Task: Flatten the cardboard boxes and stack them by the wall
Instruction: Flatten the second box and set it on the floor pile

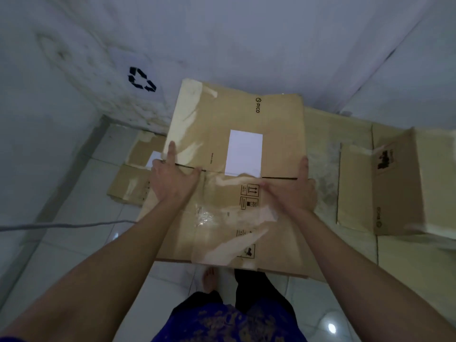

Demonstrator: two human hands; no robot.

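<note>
A flattened brown cardboard box [222,134] with a white label, clear tape and a PICO print is held in front of me, its far edge toward the wall [246,45]. My left hand [172,178] holds its left edge, with index finger and thumb spread on top. My right hand [293,191] holds the right edge, thumb lying on the top face. The fingers under the edges are hidden. The box's near edge covers part of my foot [209,280].
Another flattened box [133,178] lies on the white tile floor at the left, by the wall. Flat cardboard sheets [355,181] cover the floor at the right, where a box [404,183] still stands open. A recycling symbol [142,79] marks the wall. A grey cable [61,225] crosses the left.
</note>
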